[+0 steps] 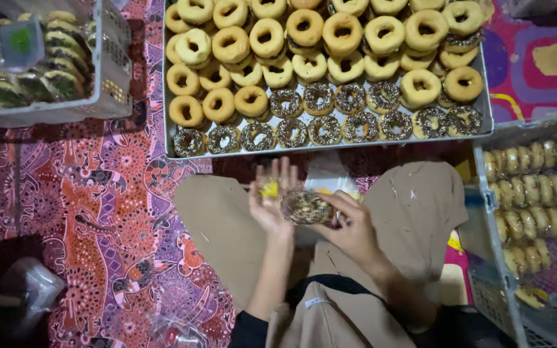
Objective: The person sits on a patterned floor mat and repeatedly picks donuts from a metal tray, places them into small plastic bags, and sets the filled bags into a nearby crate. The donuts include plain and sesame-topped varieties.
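Both hands, left hand and right hand, hold a sprinkled doughnut in clear wrap above the lap, fingers curled around it; many doughnuts remain unwrapped along the tray near edge.

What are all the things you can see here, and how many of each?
Plain golden ring doughnuts: dozens, piled in the big tray's far part.
Sprinkle-topped dark doughnuts: around fifteen, in the tray's near rows.
Shallow metal tray: one, grey, top centre.
White plastic crate of wrapped green-topped doughnuts: one, top left.
White mesh crate of wrapped plain doughnuts: one, right.
Patterned red and orange mat: one, covering the floor.
Clear plastic bags: a few, bottom left.
Sprinkled doughnut in clear wrap: one, held in both hands.
Left hand: holds the wrap's left side.
Right hand: grips its right side.
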